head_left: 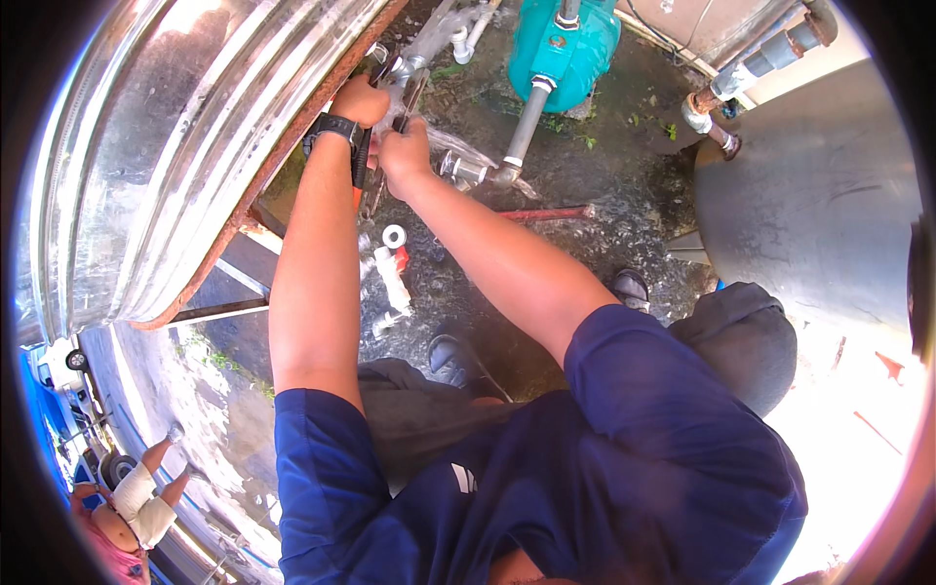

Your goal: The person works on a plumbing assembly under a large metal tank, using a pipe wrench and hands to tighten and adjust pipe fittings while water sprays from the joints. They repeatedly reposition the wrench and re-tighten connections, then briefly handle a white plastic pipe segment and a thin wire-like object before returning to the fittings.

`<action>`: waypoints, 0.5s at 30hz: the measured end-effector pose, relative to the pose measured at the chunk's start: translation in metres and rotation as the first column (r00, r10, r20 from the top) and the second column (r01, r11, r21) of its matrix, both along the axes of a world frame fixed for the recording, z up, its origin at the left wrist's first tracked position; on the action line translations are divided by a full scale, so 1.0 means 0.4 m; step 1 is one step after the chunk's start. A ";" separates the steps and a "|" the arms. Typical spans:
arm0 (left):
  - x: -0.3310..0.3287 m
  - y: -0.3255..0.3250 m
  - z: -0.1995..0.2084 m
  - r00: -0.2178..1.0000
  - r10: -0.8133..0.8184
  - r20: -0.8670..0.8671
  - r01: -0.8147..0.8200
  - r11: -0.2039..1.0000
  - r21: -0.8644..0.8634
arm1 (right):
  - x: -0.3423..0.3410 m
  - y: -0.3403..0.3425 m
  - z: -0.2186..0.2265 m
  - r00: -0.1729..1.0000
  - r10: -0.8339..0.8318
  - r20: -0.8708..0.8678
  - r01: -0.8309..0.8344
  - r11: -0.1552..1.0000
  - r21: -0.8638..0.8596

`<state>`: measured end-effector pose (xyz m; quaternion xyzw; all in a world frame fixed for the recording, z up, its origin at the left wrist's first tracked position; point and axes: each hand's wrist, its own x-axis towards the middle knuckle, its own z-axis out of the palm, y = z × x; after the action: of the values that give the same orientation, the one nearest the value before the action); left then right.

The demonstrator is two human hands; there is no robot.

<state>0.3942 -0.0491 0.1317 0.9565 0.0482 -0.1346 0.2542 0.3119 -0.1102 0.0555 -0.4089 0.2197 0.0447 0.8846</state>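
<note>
"Where were the hands working?"

"Far left, beside the corrugated metal tank [185, 146], over wet ground [624, 161]. The left hand [361, 101] was curled tight near the grey pipe [431, 41]; I couldn't tell what it pinched. The right hand [404, 156] was closed around a slim metal tool [413, 92], perhaps a wrench, just right of it."

"How would that have handled?"

"Stiff and fairly heavy, I'd guess, and slippery if wet. The lower shank looked the best hold, clear of the pipe."
</note>
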 end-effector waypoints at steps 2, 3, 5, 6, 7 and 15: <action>0.000 -0.002 0.002 0.997 -0.022 0.068 0.019 0.999 0.048 | -0.004 -0.042 0.032 0.996 0.060 -0.068 -0.059 0.998 0.016; 0.000 -0.003 0.002 0.991 -0.042 0.127 0.030 0.995 0.095 | -0.006 -0.065 0.047 0.991 0.088 -0.102 -0.085 0.996 0.032; 0.003 -0.004 0.003 0.990 -0.078 0.122 0.058 0.986 0.158 | -0.011 -0.105 0.073 0.975 0.157 -0.156 -0.155 0.988 0.024; 0.005 -0.003 0.005 0.994 -0.091 0.055 0.081 0.981 0.174 | -0.013 -0.121 0.083 0.966 0.205 -0.160 -0.205 0.979 0.021; 0.007 -0.003 0.007 0.996 -0.085 0.028 0.079 0.981 0.176 | -0.013 -0.133 0.092 0.955 0.237 -0.177 -0.241 0.971 0.002; -0.002 -0.006 0.012 0.997 -0.054 0.052 0.045 0.987 0.153 | -0.008 -0.088 0.092 0.936 0.294 -0.191 -0.266 0.951 0.158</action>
<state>0.3932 -0.0514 0.1367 0.9774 0.0275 -0.1099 0.1787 0.3089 -0.1456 0.0921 -0.3704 0.2489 0.2282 0.8653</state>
